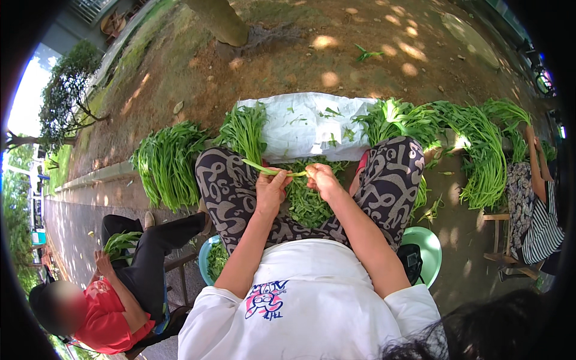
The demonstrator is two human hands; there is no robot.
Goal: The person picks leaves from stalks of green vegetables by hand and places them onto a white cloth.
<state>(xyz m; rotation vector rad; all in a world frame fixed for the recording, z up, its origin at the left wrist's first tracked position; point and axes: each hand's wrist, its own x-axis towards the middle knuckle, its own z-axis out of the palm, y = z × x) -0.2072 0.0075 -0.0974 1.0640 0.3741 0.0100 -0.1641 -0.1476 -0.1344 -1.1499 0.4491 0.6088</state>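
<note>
Both hands meet above my lap on one pale green vegetable stem point(257, 167), which looks like water spinach. My left hand point(273, 186) is closed round its middle, and the stem's long end sticks out to the left. Fingers pinched, my right hand point(324, 180) grips the other end a short way off. Below the hands, between my knees, lies a heap of loose green leaves point(309, 209). Just beyond my left knee, a bunch of leafy stems point(245, 129) rests on the edge of a white sheet point(291, 126), where leaf scraps are scattered.
More bunches of greens lie at left point(171, 162) and right point(480, 150). A basin with leaves point(204, 255) stands by my left hip, a pale green basin point(431, 258) by my right. A person in red point(117, 324) sits left, holding greens; another in stripes point(543, 231) sits right.
</note>
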